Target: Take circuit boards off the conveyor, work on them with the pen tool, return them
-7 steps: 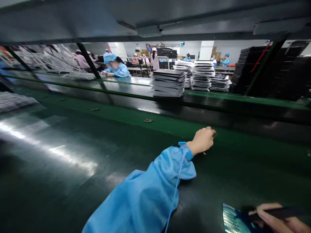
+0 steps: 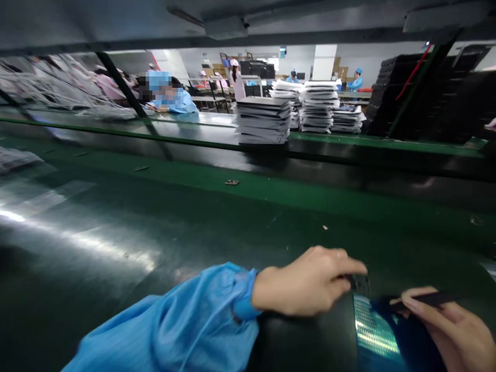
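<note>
My left hand [image 2: 310, 279], in a blue sleeve with a blue wrist strap [image 2: 245, 305], is closed in a pinch. Between thumb and forefinger it holds a small dark circuit board [image 2: 361, 283], blurred by motion, just above the far edge of a shiny blue-green plate [image 2: 374, 328] with rows of tiny marks. At the lower right my right hand [image 2: 445, 320] grips a thin black pen-like tool [image 2: 436, 298] over that plate. What kind of tool it is, I cannot make out.
Several small boards lie along the green strip, one [image 2: 231, 182] near the middle. A tiny pale scrap [image 2: 325, 227] rests on the dark bench [image 2: 186, 248]. Beyond the ledge stand stacked white-edged sheets [image 2: 263, 121] and black trays [image 2: 395, 93]. A co-worker [image 2: 176, 98] in blue sits opposite; a shelf [image 2: 310, 26] hangs overhead.
My left hand has drawn back from the green strip towards me, bringing the small circuit board close to the plate. My right hand shows more fully, as the view has tipped down slightly.
</note>
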Available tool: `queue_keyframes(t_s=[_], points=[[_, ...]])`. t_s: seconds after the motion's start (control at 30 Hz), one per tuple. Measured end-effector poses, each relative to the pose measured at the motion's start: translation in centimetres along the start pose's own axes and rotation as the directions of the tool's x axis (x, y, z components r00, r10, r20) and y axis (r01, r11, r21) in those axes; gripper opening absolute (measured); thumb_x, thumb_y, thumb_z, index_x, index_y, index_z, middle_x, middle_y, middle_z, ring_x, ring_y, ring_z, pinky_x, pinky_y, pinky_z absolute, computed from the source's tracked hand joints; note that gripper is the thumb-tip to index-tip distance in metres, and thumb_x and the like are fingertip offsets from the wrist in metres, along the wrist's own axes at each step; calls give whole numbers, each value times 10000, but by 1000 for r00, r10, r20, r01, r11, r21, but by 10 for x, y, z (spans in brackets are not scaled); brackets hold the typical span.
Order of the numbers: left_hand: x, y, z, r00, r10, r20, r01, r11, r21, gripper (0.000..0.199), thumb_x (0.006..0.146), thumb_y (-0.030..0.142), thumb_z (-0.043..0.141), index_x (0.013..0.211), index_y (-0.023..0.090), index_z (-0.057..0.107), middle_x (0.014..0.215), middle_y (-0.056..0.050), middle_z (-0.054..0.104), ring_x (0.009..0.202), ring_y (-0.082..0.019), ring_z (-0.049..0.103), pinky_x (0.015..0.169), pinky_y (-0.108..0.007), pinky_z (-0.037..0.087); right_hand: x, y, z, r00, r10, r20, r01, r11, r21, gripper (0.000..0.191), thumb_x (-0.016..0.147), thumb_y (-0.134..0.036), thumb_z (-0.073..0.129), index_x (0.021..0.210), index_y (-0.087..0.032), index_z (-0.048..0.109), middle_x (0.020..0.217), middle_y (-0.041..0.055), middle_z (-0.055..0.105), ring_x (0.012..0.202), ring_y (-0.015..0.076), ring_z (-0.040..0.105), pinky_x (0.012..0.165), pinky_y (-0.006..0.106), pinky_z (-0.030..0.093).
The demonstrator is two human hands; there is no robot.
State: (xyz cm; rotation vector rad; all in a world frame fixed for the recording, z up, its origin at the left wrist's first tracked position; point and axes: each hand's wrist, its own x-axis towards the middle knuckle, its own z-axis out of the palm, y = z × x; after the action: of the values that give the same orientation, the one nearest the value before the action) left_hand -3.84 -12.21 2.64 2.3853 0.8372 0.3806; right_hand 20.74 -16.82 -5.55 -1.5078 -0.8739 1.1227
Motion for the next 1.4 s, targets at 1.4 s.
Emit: queue_keyframes(t_s=[1.4], points=[[-83, 26, 57, 942, 326, 83, -318, 782, 536, 352, 892, 160, 330, 1165, 141, 550, 1064, -70, 594, 903, -221, 545, 940, -446, 399, -84, -26, 44, 945, 79, 316, -8, 976, -218, 112, 722, -314, 699, 669, -217, 679, 757, 7, 623, 711, 192, 564, 523, 249, 397]])
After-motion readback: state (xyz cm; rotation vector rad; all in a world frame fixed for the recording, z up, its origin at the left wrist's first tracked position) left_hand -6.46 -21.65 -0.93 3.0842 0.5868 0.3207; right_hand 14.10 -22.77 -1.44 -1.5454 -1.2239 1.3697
